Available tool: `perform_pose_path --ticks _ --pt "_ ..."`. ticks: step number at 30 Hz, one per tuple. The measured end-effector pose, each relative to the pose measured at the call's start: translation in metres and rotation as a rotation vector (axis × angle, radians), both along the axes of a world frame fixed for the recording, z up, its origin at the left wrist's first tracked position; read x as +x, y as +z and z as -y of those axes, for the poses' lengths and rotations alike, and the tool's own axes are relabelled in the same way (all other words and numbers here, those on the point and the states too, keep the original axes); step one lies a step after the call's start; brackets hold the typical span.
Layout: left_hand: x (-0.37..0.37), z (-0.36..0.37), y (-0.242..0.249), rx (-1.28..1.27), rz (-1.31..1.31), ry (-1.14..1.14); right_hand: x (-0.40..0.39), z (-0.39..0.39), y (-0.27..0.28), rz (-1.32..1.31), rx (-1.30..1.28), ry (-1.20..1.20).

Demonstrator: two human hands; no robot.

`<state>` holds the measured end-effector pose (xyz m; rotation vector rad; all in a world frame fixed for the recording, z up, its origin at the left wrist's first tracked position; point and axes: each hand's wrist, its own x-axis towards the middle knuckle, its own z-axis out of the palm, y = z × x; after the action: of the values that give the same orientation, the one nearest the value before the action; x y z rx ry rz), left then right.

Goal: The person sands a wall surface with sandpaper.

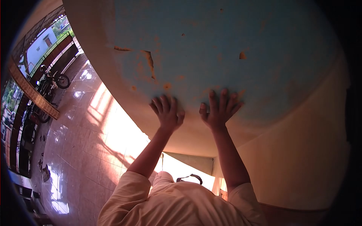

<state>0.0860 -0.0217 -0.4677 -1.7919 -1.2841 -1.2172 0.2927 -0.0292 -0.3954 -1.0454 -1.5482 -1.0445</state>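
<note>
My left hand (pixel 166 112) lies against a wall (pixel 211 56) with fingers spread and its thumb pointing inward. To its right, my right hand (pixel 220 108) rests on the same wall, also open with fingers apart. Blue, worn paint covers the upper part, and a beige band runs below it. Just above the hands are a dark chipped crack (pixel 150 64), a small orange spot (pixel 167 86) and a chip (pixel 242 55). Both arms reach out straight from a light short-sleeved shirt (pixel 181 203). Neither hand holds anything.
Shiny floor tiles (pixel 81 139) with bright sunlight patches stretch to the left. Beyond them stand motorbikes (pixel 47 84) beside a railing, and a brown post (pixel 32 90) crosses the view. A beige wall (pixel 301 150) closes the right side.
</note>
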Motion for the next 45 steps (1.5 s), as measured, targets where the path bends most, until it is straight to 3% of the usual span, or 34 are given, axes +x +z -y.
perform_pose_path --ticks 2,3,5,8,11,13,17,20,24,26,29,31,34,36,39,41,43,45 --pt "0.003 0.009 -0.052 -0.047 -0.065 0.014 -0.001 -0.001 -0.001 0.006 -0.014 -0.01" --pt "0.002 0.007 -0.046 -0.039 -0.068 0.013 -0.002 -0.002 -0.001 0.002 -0.007 -0.01" --pt "-0.004 0.007 -0.015 -0.051 -0.05 -0.038 -0.005 -0.003 -0.003 -0.039 -0.024 0.008" --pt "-0.012 0.004 0.087 -0.038 0.072 -0.092 -0.005 -0.003 -0.007 -0.047 -0.029 0.01" --pt "-0.013 -0.003 0.128 0.051 0.094 -0.056 -0.005 0.0 -0.001 0.0 -0.017 0.001" --pt "-0.011 -0.004 0.092 0.062 0.039 -0.016 -0.005 0.0 -0.001 0.001 -0.013 -0.001" --pt "-0.001 0.0 -0.033 0.065 -0.015 -0.005 -0.007 0.0 -0.004 -0.061 -0.035 0.005" --pt "0.004 0.003 -0.012 0.027 0.01 -0.046 -0.009 -0.001 -0.002 -0.06 -0.02 0.003" --pt "0.004 0.007 0.122 -0.036 0.151 -0.164 -0.009 -0.001 -0.005 -0.058 -0.007 0.013" --pt "0.006 0.002 0.157 0.111 0.244 -0.19 -0.007 -0.003 -0.006 -0.043 0.0 -0.021" --pt "0.009 -0.002 0.078 0.059 0.075 -0.108 -0.007 0.0 -0.007 -0.047 -0.001 -0.009" --pt "0.009 0.005 0.002 0.057 -0.239 0.034 -0.008 0.0 -0.007 -0.052 0.005 0.001" --pt "0.014 0.014 -0.028 0.011 -0.203 -0.012 -0.011 0.002 -0.007 -0.058 -0.001 -0.004" --pt "0.014 0.01 -0.011 0.001 -0.118 -0.052 -0.009 0.002 -0.006 -0.054 -0.014 -0.014" --pt "0.012 0.012 0.095 -0.021 0.159 -0.174 -0.006 0.001 -0.002 0.003 0.011 -0.014" --pt "0.009 0.008 0.138 0.007 0.173 -0.161 -0.006 0.001 -0.003 0.004 0.001 -0.022" --pt "0.008 0.009 0.135 0.032 0.182 -0.145 -0.007 0.002 -0.007 -0.013 -0.006 -0.025" --pt "0.009 0.006 0.09 0.039 0.092 -0.104 -0.009 0.002 -0.01 -0.035 -0.006 -0.028"
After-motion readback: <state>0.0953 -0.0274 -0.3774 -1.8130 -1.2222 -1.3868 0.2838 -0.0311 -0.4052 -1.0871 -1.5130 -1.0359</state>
